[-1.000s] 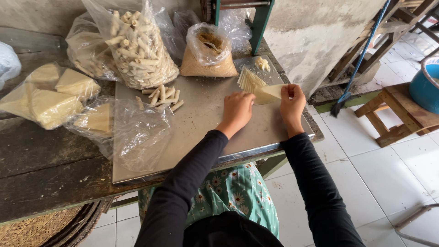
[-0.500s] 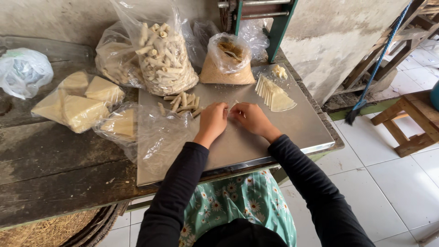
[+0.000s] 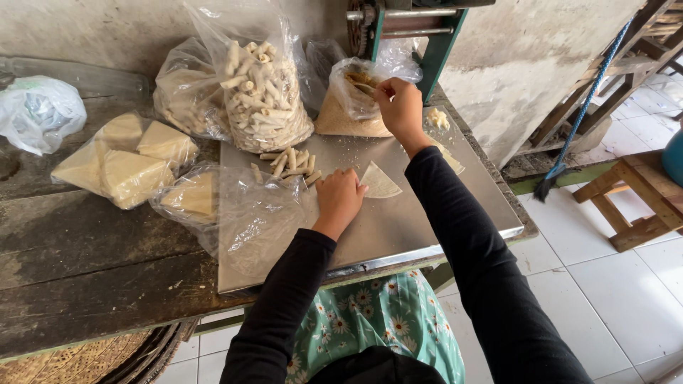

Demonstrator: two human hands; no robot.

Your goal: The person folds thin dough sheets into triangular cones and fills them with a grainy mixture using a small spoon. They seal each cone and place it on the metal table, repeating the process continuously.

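Two hands work over a dark wooden table (image 3: 85,270) that looks old and worn. At the far left lies a white bag (image 3: 39,110). Next to it is a clear bag of pale wedges (image 3: 121,160). Under the table's left edge sits a woven basket (image 3: 85,359).

A shiny metal sheet (image 3: 398,227) covers the right part of the table. An empty clear bag (image 3: 242,220) lies on its left side. Behind that stands a tall bag of small rolls (image 3: 263,92), and a few loose rolls (image 3: 288,163) lie on the sheet in front of it.

The left hand (image 3: 339,199) rests on the sheet with its fingers curled down, touching the edge of a thin pale wrapper (image 3: 380,181). I cannot tell if it grips anything. The wrapper lies flat in the middle of the sheet, just right of that hand.

The right hand (image 3: 400,107) reaches into the open filling bag (image 3: 348,107) at the back of the sheet. Its fingers are pinched around a thin spoon handle (image 3: 364,88). Behind it is a green metal machine (image 3: 420,28). A stack of wrappers (image 3: 448,156) peeks out past the right arm, with white bits (image 3: 437,119) nearby.

Behind the table is a rough grey wall (image 3: 526,64). The floor has white tiles (image 3: 605,299). A broom (image 3: 569,142) leans on the wall, and a wooden stool (image 3: 626,199) stands at the far right.
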